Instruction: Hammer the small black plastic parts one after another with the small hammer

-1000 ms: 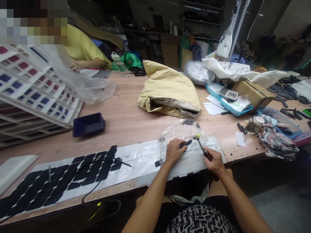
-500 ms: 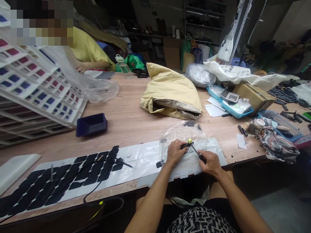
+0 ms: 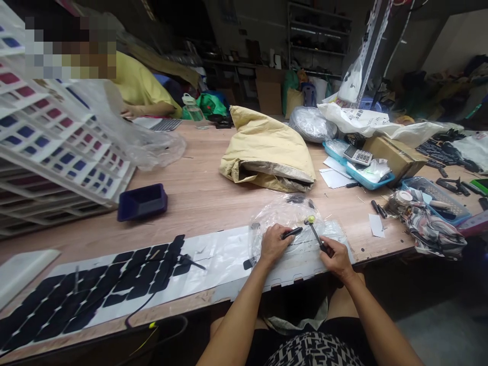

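My left hand (image 3: 273, 243) is closed on a slim black part (image 3: 292, 233) and holds it down on a clear plastic bag (image 3: 282, 211) near the table's front edge. My right hand (image 3: 335, 257) grips the black handle of a small hammer (image 3: 315, 233) with a yellow-green head, and that head hangs a short way right of the part's tip. Both hands rest over a long white sheet (image 3: 224, 249). Rows of flat black pieces (image 3: 99, 287) cover the sheet's left half.
A yellow padded sack (image 3: 267, 147) lies mid-table, a dark blue tray (image 3: 142, 202) left of it. Stacked white racks (image 3: 57, 152) fill the left. A blue tray with a calculator (image 3: 357, 155), a cardboard box (image 3: 396, 155) and a basket (image 3: 438, 195) crowd the right. A person in yellow (image 3: 141, 86) sits at the far side.
Half a second ago the hammer head touched the black part's tip; it has since lifted and swung back to the right. My left hand has kept its hold.
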A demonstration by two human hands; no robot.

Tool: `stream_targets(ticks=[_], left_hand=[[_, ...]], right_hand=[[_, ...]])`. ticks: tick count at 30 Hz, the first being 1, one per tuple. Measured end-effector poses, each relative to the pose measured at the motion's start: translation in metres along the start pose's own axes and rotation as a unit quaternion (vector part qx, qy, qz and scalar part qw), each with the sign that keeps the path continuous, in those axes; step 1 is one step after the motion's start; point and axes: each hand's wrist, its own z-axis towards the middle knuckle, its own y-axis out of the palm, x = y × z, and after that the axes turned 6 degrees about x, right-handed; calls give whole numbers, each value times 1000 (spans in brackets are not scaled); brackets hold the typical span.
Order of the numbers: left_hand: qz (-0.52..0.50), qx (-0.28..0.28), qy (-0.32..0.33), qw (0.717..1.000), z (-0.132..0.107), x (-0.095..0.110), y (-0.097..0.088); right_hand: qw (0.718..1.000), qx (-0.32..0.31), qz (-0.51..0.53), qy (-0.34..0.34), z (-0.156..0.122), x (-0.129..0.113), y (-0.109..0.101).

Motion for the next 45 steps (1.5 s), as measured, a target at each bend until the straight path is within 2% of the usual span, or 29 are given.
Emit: stream_targets(ticks=[4, 7, 9, 10, 12, 14, 16, 18, 20, 22, 24, 25, 27, 30, 32, 34, 36, 38, 41, 45], left_hand=[[-103, 9, 26, 994, -6, 6, -10], [-182, 46, 62, 980, -23, 20, -29], [-203, 42, 86, 974, -42, 33, -47], [-211, 17, 94, 973, -54, 40, -55], [-223, -70, 95, 968, -78, 51, -68], [-216, -175, 75, 958, -103, 58, -68], [-182, -255, 46, 949, -126, 55, -55], [-115, -293, 8, 949, -146, 40, -29], [-30, -303, -53, 951, -162, 17, 2], [25, -317, -127, 939, -173, -7, 27], [39, -326, -161, 931, -177, -20, 38], [33, -330, -158, 930, -177, -20, 36], [-10, -344, -127, 930, -168, -5, 20], [-151, -368, -75, 914, -138, 39, -19], [-229, -346, -32, 909, -108, 65, -37], [-236, -300, 4, 924, -72, 77, -40], [-158, -218, 19, 963, -35, 75, -30], [-33, -137, 23, 990, 1, 65, -16], [74, -70, 3, 995, 45, 49, -4], [122, 4, 7, 992, 82, 38, -6]], right_hand=[[992, 5, 103, 76, 0, 7, 0], [983, 12, 156, 101, 2, 8, -2], [978, 20, 173, 111, 3, 7, -3], [977, 23, 177, 115, 3, 7, -4], [977, 24, 174, 119, 3, 6, -4], [979, 14, 167, 118, 3, 5, -5], [980, 2, 162, 114, 3, 4, -5], [981, -5, 160, 110, 3, 3, -5], [982, -5, 156, 109, 2, 3, -4], [982, -5, 152, 107, 2, 3, -4], [983, -8, 150, 105, 1, 4, -3], [983, -9, 151, 104, 1, 5, -3], [983, -10, 152, 103, 1, 6, -3], [983, -7, 155, 99, 0, 7, -2], [984, -3, 152, 95, 0, 7, -1], [985, 0, 147, 92, 0, 7, -1], [985, 1, 144, 90, 0, 7, -1], [985, 4, 147, 89, 0, 7, -2], [985, 11, 151, 88, 0, 7, -1], [985, 2, 151, 81, 0, 6, -1]])
